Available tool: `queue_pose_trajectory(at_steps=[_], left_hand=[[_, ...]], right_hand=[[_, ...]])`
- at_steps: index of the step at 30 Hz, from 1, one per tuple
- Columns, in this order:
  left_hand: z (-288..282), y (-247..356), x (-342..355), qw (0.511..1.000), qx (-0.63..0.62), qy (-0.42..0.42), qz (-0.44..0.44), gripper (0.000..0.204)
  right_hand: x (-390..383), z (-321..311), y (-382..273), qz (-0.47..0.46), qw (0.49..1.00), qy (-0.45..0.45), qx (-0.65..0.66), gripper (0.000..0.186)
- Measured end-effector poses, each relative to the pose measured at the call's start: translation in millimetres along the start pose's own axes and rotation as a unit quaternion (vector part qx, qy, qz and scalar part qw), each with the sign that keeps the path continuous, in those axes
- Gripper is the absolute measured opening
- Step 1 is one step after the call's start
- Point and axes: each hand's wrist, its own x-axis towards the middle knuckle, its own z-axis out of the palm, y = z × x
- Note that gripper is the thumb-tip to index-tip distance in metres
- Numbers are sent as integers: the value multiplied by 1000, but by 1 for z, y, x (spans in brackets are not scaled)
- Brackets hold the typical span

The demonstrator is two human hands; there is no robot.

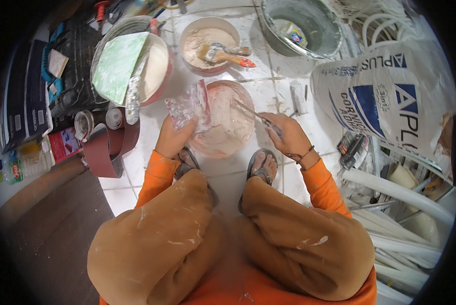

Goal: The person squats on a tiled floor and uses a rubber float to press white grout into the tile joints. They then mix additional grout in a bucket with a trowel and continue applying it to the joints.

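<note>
one smeared plastic scraper (188, 105) clamped in left hand (177, 135), one metal putty knife (250, 111) clamped in right hand (290, 134), angled over pinkish filler (227, 126) inside round pink bowl (218, 153) just above frame centre. possible drips onto white floor tiles (293, 188) from an overloaded scraper.

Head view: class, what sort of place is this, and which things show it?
Probably a renovation or finishing work area: the pinkish paste, the orange-handled brush and the large white printed bag suggest it.
</note>
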Motion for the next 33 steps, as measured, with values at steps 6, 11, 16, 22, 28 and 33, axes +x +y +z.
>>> queue_pose_trajectory(at_steps=[6, 11, 16, 22, 28, 33], left_hand=[[22, 25, 3, 998, -9, -41, 36, 46], [68, 8, 10, 995, 20, -15, 101, 47], [109, -36, 8, 997, -1, -4, 74, 46], [131, -26, -12, 983, 97, 0, 159, 54], [131, 16, -7, 961, 217, -70, 160, 70], [131, 44, -1, 945, 261, -123, 155, 68]], right_hand=[[7, -7, -42, 100, 979, -67, -163, 54], [2, -7, -36, 165, 950, -57, -258, 60], [-15, -2, -7, 217, 940, -110, -238, 61], [-53, 10, -34, 300, 911, -188, -212, 65], [-71, -12, -20, 255, 954, -117, -109, 50], [-73, -30, -10, 303, 949, -51, -77, 46]])
